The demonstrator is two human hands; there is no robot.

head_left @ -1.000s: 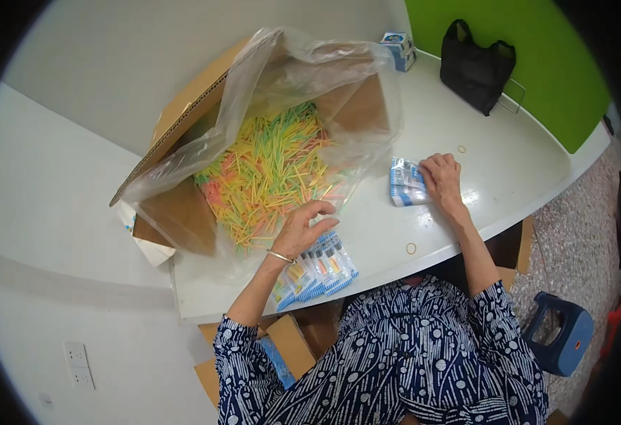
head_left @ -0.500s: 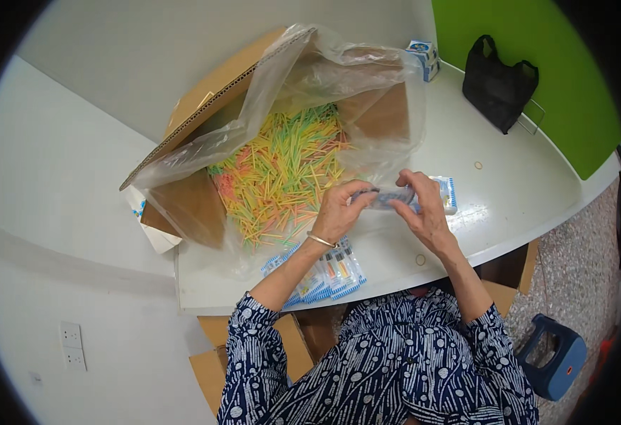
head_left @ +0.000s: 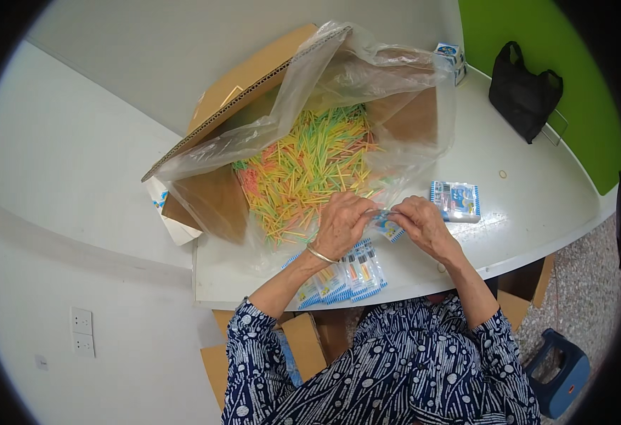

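Note:
My left hand (head_left: 343,225), with a bracelet at its wrist, and my right hand (head_left: 426,225) are both closed in a pinch. Between their fingertips is the upper edge of a small blue-and-white plastic packet (head_left: 391,231), partly covered by the fingers. Just beyond my left hand lies a heap of thin yellow, green and pink sticks (head_left: 310,170). Under my left forearm, overlapping packets (head_left: 356,278) with coloured contents lie along the table's front edge. A stack of similar flat packets (head_left: 455,202) sits right of my right hand.
A large cardboard box (head_left: 236,92) with a clear plastic liner (head_left: 282,113) holds the sticks on the white table (head_left: 537,205). Rubber bands (head_left: 503,174), a black bag (head_left: 525,92) and small blue-and-white boxes (head_left: 452,60) are at the right. A blue stool (head_left: 565,379) stands below.
The view has shifted, so the scene sits further right. My hands have drawn nearer my body, and the packet now hangs from my fingertips. The packet stack shows fully.

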